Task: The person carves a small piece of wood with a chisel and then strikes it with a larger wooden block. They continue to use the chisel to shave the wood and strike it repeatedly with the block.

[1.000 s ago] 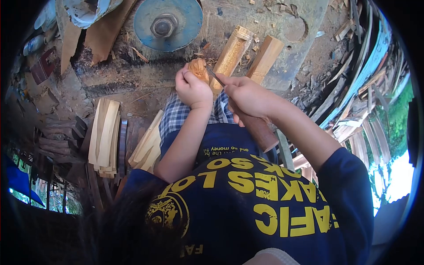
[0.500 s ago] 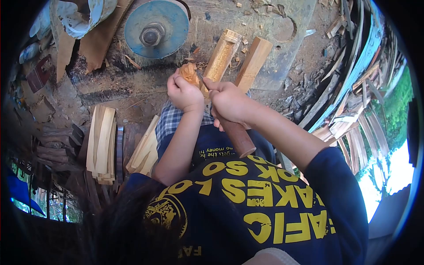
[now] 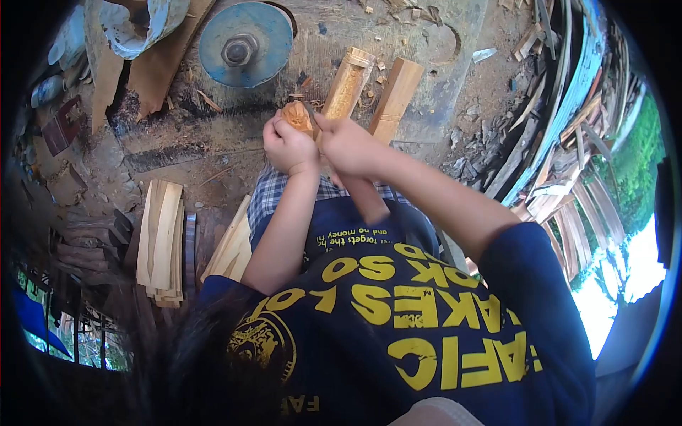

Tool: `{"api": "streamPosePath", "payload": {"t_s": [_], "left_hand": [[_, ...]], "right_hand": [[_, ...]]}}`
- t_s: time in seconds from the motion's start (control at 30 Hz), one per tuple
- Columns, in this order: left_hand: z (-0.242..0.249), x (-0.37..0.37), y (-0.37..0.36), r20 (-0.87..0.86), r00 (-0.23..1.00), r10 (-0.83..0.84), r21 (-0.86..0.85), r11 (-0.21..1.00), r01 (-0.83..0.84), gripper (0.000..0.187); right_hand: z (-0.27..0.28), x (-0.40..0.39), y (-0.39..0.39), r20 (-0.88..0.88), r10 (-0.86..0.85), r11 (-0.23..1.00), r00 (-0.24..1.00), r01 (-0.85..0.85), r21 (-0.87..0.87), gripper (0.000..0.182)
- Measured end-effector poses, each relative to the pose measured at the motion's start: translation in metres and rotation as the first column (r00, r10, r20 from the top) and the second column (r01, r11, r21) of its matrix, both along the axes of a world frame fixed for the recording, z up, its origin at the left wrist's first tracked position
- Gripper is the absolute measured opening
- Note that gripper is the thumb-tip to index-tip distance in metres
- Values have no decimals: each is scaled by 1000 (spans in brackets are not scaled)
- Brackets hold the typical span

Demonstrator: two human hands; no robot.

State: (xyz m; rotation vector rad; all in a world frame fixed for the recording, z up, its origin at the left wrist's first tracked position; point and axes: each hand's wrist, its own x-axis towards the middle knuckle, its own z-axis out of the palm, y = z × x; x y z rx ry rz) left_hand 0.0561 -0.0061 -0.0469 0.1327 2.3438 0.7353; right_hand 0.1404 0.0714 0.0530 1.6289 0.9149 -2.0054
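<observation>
My left hand (image 3: pixel 291 148) is closed around a small carved piece of orange-brown wood (image 3: pixel 296 115), its rough cut end facing up. My right hand (image 3: pixel 348 148) grips a carving knife by its thick wooden handle (image 3: pixel 369 202), which sticks out below the fist. The knife's dark blade (image 3: pixel 310 112) lies against the right side of the carved piece, mostly hidden by the fingers. Just beyond my right hand lies a hollowed wooden block (image 3: pixel 349 82), with a plain notched block (image 3: pixel 398 99) to its right.
A blue round disc with a large nut (image 3: pixel 213 46) sits at the upper left of the worn board (image 3: pixel 444 89). Pale wooden slats (image 3: pixel 160 234) are stacked at left. Wood chips lie around the blocks, and long strips of wood (image 3: pixel 522 145) are piled at right.
The right fist has shifted slightly left and up, bringing the blade along the carved piece. The knife handle has swung to a steeper angle. The view has shifted slightly.
</observation>
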Motion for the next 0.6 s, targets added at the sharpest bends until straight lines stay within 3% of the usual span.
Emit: {"api": "streamPosePath", "payload": {"t_s": [0.13,0.2,0.23,0.4,0.6], "left_hand": [[1,-3,-2,-79,995,-55,-9,998,54,39],[2,-2,1,-82,996,-43,41,998,46,38],[6,-2,3,-69,997,-46,6,999,47,38],[8,-3,4,-77,994,-77,-88,994,70,36],[13,-3,6,-84,990,-111,-121,988,100,37]], "right_hand": [[-28,-4,0,-19,-96,994,995,95,-61,55],[-16,14,21,-6,-243,942,970,235,-238,56],[-12,17,27,3,-248,924,969,237,-299,56],[28,13,32,-48,-130,962,990,114,-247,55],[34,10,43,9,-194,925,981,186,-330,55]]}}
